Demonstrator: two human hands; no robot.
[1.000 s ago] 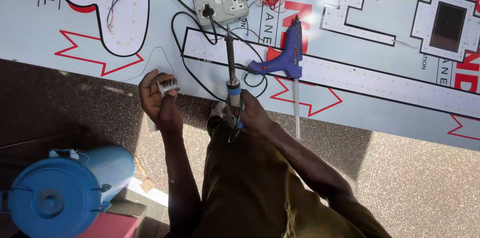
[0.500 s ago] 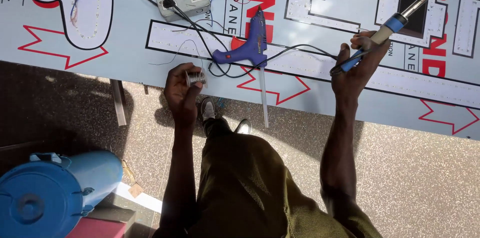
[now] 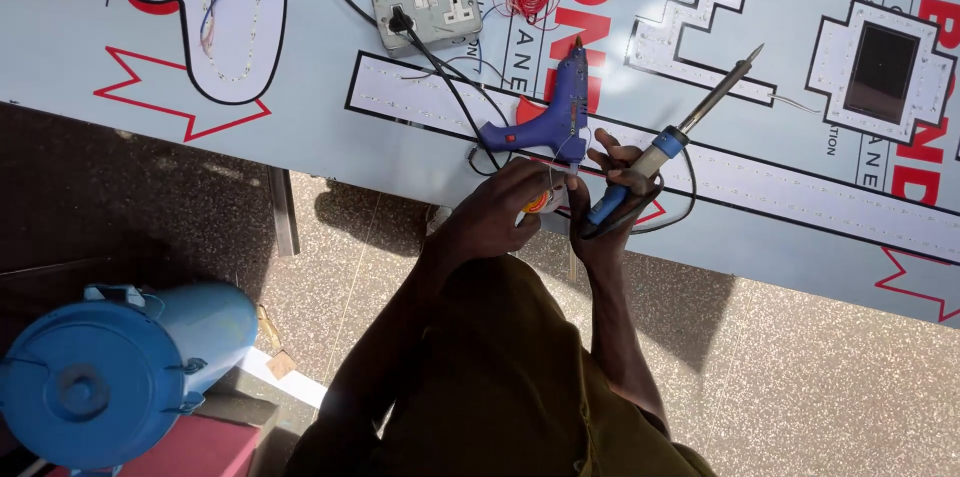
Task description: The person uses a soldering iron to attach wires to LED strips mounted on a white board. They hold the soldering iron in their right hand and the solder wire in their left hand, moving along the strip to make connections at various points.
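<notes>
Having swung in from the right, the right hand (image 3: 610, 192) is gripping the light, rigid soldering iron (image 3: 670, 142) by its blue handle at frame centre, while the left hand (image 3: 505, 207) is pinching a small spool (image 3: 540, 202).

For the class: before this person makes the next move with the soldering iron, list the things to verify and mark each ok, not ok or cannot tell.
1. Soldering iron gripped by its blue handle, not the metal shaft: ok; the right hand holds the handle.
2. Iron tip pointing away from both hands: ok.
3. Left hand has a firm hold on its small item: cannot tell; fingers hide it.
4. Blue glue gun clear of the hands: not ok; it lies right beside them.
5. Iron's black cord free of snags: cannot tell; it loops under the right hand.
6. Socket box plugged in: ok.
</notes>
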